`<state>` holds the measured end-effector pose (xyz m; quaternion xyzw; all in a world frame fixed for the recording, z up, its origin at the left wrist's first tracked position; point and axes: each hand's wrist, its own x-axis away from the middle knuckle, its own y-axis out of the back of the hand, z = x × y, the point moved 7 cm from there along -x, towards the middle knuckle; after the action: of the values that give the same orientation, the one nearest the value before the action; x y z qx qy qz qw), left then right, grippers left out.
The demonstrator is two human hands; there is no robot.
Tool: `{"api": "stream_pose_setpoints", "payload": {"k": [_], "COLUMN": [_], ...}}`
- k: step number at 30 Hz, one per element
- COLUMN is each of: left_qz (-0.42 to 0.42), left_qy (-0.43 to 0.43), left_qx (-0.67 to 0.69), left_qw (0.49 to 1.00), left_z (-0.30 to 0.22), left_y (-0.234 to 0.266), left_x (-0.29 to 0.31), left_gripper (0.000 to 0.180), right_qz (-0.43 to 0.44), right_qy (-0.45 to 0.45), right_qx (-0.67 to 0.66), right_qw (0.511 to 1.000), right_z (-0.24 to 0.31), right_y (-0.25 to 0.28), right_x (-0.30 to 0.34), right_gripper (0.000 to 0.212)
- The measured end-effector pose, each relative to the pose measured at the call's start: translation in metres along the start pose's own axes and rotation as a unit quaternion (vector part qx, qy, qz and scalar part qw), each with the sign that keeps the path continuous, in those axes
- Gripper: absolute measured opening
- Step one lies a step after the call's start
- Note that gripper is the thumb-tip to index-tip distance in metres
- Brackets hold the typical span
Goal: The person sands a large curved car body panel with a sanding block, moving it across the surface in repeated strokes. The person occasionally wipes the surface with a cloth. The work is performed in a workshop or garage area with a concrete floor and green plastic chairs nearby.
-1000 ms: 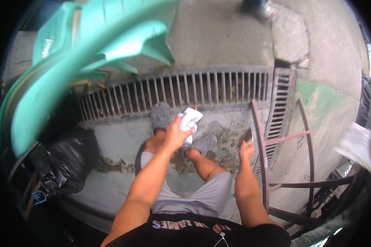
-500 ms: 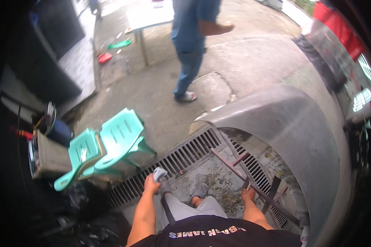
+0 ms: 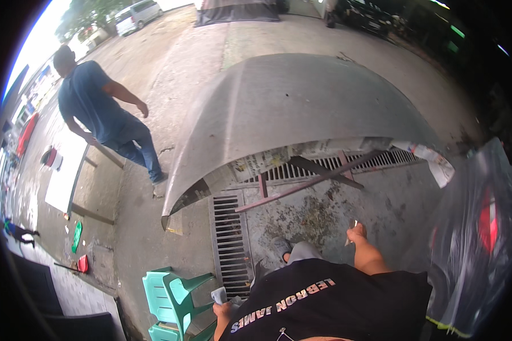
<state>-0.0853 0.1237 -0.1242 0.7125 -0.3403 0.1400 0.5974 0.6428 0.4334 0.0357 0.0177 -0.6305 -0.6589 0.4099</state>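
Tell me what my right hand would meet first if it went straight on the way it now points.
Likely the long brown bar near the grey curved panel, ahead and slightly left of the right hand. Depth is unclear in this fisheye view, so the hand might pass above it.

The daylit concrete floor [image 3: 182, 247] has a drain grate [image 3: 228, 241], green chairs [image 3: 180, 288] and a white table [image 3: 65, 184].
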Motion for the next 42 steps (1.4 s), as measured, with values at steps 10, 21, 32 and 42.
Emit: {"api": "stream_pose_setpoints", "payload": {"k": [10, 21, 32, 42], "left_qz": [0.101, 0.152, 0.116, -0.056], "left_qy": [-0.192, -0.350, -0.317, -0.180], "left_qx": [-0.153, 0.028, -0.017, 0.027], "left_qw": [0.964, 0.924, 0.941, 0.982], "left_z": [-0.109, -0.130, -0.136, -0.103], "left_y": [-0.009, -0.055, -0.087, -0.091], "left_x": [-0.023, -0.045, 0.018, 0.116], "left_gripper": [0.061, 0.051, 0.053, 0.058], "right_qz": [-0.058, -0.171, -0.046, 0.033], "right_qy": [-0.180, -0.219, -0.021, 0.296], "right_qx": [-0.020, -0.104, -0.634, -0.619], "right_qw": [0.982, 0.955, 0.772, 0.727], "right_z": [-0.276, -0.325, -0.298, -0.002], "right_y": [-0.020, 0.002, 0.032, 0.225], "right_x": [0.177, 0.231, 0.090, -0.012], "right_gripper": [0.045, 0.042, 0.048, 0.053]}}
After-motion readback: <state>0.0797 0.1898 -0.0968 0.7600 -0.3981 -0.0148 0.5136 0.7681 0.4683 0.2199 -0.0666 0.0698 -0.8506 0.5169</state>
